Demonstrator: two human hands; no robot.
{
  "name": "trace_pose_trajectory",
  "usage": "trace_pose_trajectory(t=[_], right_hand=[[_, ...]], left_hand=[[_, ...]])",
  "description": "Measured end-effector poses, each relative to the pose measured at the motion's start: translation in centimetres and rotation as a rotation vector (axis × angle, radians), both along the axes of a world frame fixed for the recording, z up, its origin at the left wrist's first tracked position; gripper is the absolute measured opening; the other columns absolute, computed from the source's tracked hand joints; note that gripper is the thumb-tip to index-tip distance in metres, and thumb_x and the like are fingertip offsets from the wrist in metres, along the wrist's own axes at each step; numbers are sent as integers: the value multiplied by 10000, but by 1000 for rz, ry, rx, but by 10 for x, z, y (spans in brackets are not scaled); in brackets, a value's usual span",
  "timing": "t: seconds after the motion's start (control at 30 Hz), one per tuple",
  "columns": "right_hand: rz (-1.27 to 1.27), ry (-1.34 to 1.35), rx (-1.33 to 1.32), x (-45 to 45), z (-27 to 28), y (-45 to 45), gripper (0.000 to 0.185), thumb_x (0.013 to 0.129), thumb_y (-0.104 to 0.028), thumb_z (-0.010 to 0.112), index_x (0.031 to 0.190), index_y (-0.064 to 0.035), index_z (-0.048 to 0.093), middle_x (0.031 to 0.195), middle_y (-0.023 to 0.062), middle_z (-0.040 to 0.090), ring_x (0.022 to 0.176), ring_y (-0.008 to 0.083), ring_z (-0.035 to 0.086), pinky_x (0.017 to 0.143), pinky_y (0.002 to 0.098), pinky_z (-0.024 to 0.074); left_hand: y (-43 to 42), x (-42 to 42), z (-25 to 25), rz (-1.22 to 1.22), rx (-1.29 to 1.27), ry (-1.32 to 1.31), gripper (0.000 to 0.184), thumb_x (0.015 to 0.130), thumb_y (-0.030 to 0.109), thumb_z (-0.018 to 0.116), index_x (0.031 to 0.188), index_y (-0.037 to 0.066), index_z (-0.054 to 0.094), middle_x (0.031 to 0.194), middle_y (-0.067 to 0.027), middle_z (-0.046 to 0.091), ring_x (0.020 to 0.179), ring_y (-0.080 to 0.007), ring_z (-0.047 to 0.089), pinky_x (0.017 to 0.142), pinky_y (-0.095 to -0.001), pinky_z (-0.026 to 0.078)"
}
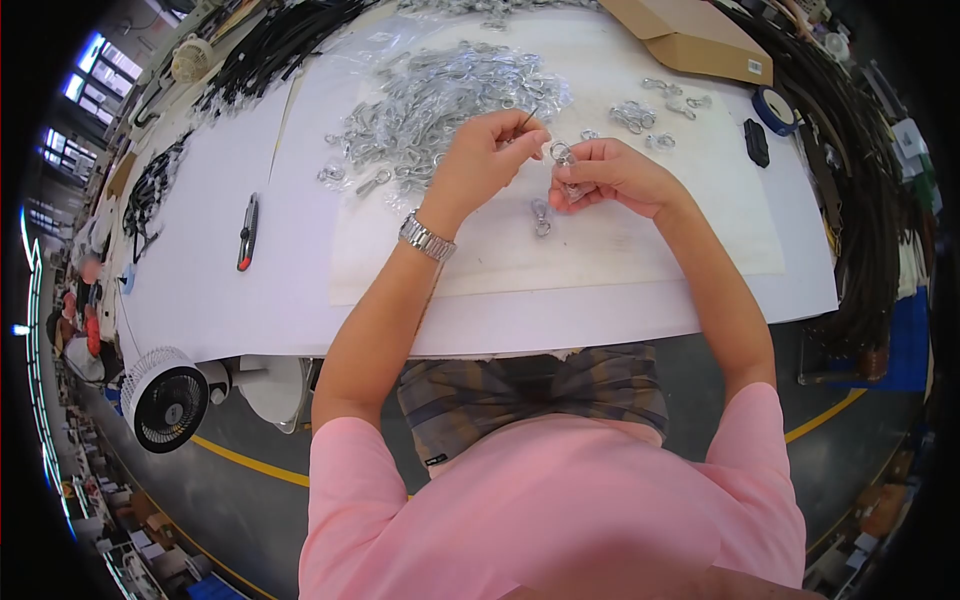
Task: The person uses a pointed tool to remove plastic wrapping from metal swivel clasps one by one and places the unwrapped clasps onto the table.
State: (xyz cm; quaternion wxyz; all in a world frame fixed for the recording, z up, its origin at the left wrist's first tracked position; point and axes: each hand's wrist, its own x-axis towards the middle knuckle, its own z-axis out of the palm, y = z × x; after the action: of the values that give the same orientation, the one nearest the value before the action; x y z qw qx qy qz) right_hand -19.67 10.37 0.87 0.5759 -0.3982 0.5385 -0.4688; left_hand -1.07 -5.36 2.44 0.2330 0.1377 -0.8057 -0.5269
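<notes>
My right hand [610, 177] is closed on a metal clasp [562, 153] with a ring, partly in clear plastic; the ring points up toward my other hand. Close by on the left, my left hand [492, 155] pinches a small thin dark item [528, 119], too small to make out. Just below my hands a wrapped metal clasp [541, 217] lies on the white sheet. A large pile of metal clasps in clear plastic [450, 95] spreads behind and left of my left hand. A smaller group of clasps [632, 116] lies beyond my right hand.
A red and black cutter [248, 232] lies at the left. Toward the back right are a cardboard box [700, 45], a blue tape roll [776, 110] and a black object [756, 143]. Dark straps [865, 240] line the right edge. A fan [170, 405] stands below left.
</notes>
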Motion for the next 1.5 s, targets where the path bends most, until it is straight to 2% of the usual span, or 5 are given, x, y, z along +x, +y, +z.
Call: trace_pose_trajectory(t=[0.37, 0.67, 1.07, 1.37, 1.5], right_hand=[[119, 5, 44, 3, 8, 0, 348, 1106, -361, 613, 1119, -37, 739, 932, 117, 806, 807, 174, 781, 763, 318, 624], [-392, -245, -262, 7, -11, -9, 366, 1095, -319, 643, 1290, -21, 727, 1207, 36, 769, 1114, 140, 703, 1003, 347, 560], [-426, -351, -343, 33, 7, -7, 479, 1134, -339, 553, 1430, 32, 620, 1270, 150, 746, 941, 171, 732, 697, 341, 567], [-508, -200, -230, 22, -6, -4, 346, 1104, -293, 617, 1239, 2, 737, 1182, 97, 781, 1056, 173, 744, 1055, 350, 562], [-509, -214, -256, 23, -2, -1, 345, 1098, -307, 631, 1201, 1, 747, 1187, 95, 784, 1098, 179, 740, 1082, 354, 543]], left_hand=[[16, 0, -3, 29, -211, 71, 144, 994, 171, 734, 979, 35, 779, 795, 17, 717, 648, -60, 516, 613, -263, 424], [22, -5, -4, 22, 174, 49, 209, 1031, 215, 735, 1069, 10, 756, 821, -13, 745, 536, -12, 443, 465, -220, 314], [23, -5, -18, -258, 669, -95, 195, 1042, 211, 724, 1036, 16, 725, 899, -53, 762, 519, -13, 454, 445, -198, 308], [18, 0, -9, -79, 466, -14, 223, 1017, 206, 745, 1098, -2, 736, 834, -45, 756, 522, -10, 439, 447, -203, 283], [20, 0, -8, -113, 349, -100, 223, 1006, 218, 757, 1096, 14, 739, 831, -42, 762, 523, -9, 430, 456, -209, 284]])
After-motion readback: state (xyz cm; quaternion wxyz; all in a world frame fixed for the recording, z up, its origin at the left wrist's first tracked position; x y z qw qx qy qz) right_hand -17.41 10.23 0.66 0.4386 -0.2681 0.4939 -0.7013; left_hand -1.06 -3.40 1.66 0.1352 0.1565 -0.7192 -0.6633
